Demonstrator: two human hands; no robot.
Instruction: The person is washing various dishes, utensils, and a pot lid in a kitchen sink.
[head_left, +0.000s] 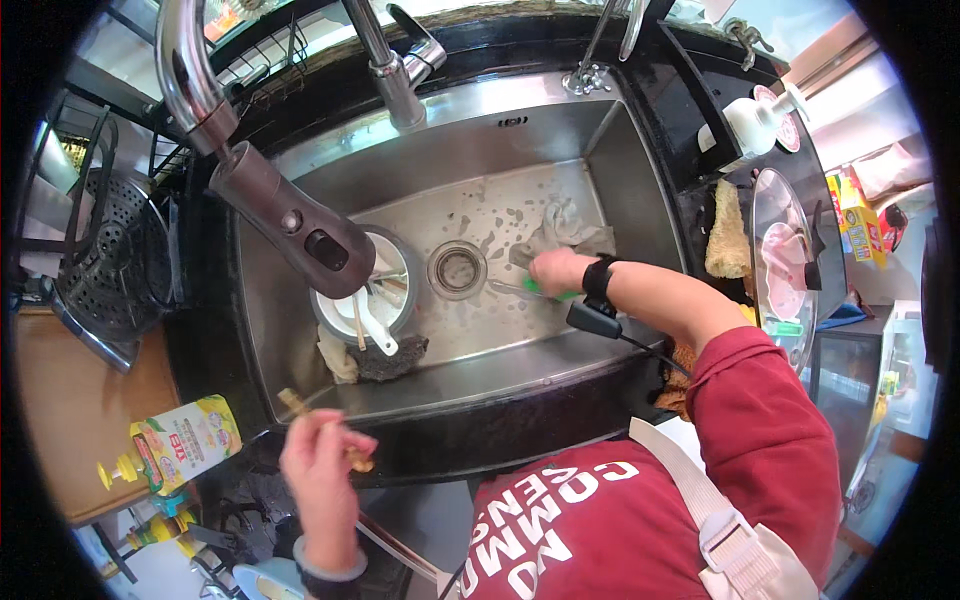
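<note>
My right hand (558, 270) reaches down into the steel sink (560, 130) and grips a green-handled utensil (535, 291) whose metal end points toward the drain (457, 268). A crumpled grey cloth (568, 228) lies just beyond that hand. My left hand (322, 462) is over the sink's near rim, closed on a wooden stick (297, 404), perhaps chopsticks, that juts toward the basin. A round bowl (398, 262) with a white spoon and several sticks in it sits at the sink's left, partly hidden by the dark pull-down faucet head (300, 228).
A dark scouring pad (390, 355) and a pale rag lie by the bowl. On the right counter are a white pump dispenser (757, 120), a loofah (728, 230) and a glass lid (785, 260). A yellow-green soap bottle (188, 440) and a perforated metal tray (110, 250) are on the left.
</note>
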